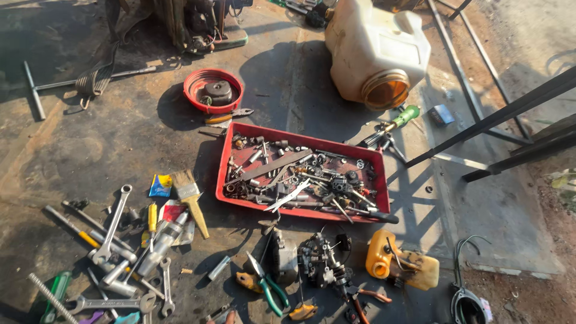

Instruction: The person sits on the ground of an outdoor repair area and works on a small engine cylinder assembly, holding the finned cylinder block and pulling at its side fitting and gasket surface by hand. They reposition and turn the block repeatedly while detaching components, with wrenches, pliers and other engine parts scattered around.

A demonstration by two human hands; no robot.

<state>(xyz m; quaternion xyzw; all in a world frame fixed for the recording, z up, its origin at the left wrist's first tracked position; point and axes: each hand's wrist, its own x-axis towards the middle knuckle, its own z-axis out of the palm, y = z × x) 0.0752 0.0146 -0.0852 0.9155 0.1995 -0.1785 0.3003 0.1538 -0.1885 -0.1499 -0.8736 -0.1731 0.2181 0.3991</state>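
Neither of my hands shows in the head view. A red rectangular tray (227, 157) lies in the middle of the oily ground, filled with several bolts, sockets and small metal parts. Just below it sit a small dark engine part (321, 259) and green-handled pliers (268, 288). At the lower left lies a scatter of wrenches (113, 225), along with a paintbrush (191, 197).
A red round bowl (195, 83) holding a metal part sits above the tray. Behind it a white plastic jerrycan (372, 45) lies on its side. A yellow container (401, 264) is at lower right. A T-handle wrench (33, 90) lies upper left. Dark metal frame bars (504, 117) cross the right side.
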